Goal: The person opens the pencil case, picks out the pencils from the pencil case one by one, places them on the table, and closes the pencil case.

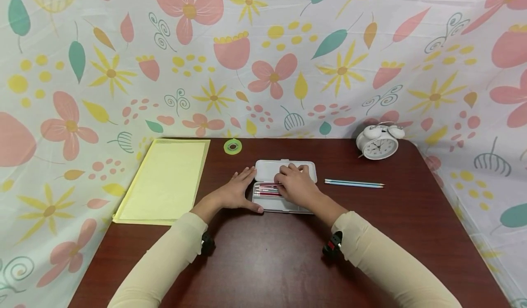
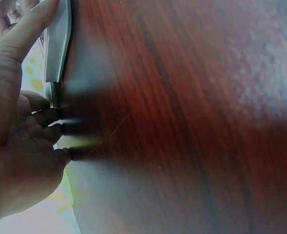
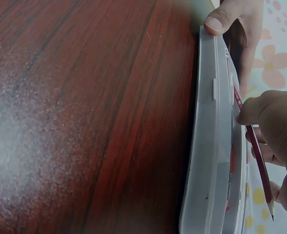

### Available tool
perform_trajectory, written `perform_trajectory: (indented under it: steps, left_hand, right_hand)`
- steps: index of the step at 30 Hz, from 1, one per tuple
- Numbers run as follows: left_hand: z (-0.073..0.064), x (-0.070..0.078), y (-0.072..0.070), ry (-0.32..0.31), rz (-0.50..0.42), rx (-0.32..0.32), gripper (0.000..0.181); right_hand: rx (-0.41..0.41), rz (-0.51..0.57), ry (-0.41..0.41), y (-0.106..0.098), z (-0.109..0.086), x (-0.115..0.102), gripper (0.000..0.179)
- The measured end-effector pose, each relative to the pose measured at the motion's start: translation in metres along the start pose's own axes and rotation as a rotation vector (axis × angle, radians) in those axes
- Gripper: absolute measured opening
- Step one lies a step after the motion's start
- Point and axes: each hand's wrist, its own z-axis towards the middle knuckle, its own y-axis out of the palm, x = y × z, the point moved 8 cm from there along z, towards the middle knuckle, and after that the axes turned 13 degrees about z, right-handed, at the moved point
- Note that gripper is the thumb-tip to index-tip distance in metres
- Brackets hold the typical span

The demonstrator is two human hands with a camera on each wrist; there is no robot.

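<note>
Centrally, a white pencil case lies open on a dark reddish-brown, wood-grained tabletop, its lid folded back on the side away from the person. Several pencils, some of them red, lie in the case's tray, along the side nearest the lid. The person's right hand is over the case, its grip closed on a red pencil: thumb and fingers pinch it above the tray, sharpened tip pointing away from the left hand. At the case's left end is the left hand, its grip spread apart, the thumb touching the near corner and the fingers reaching toward the lid. Just right of the case, two blue-toned pencils lie side by side. Beyond them, to the case's far right, stands a white alarm clock. A green tape roll is beyond the case to its left; a yellow folder lies farther left.
</note>
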Motion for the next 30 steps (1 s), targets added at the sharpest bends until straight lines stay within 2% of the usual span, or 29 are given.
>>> perform_trajectory:
  steps: [8,21,30]
  left_hand:
    - [0.002,0.0,0.0,0.002,-0.011,0.007,0.139]
    - [0.0,0.0,0.0,-0.009,-0.009,0.008,0.139]
    - [-0.002,0.002,-0.001,-0.01,-0.029,0.004,0.14]
  right_hand:
    - [0.018,0.011,-0.019,-0.01,-0.003,0.0,0.003]
    - [0.044,0.046,0.009,-0.025,-0.011,0.008,0.005]
    - [0.062,0.071,0.04,-0.034,-0.019,0.021,0.003]
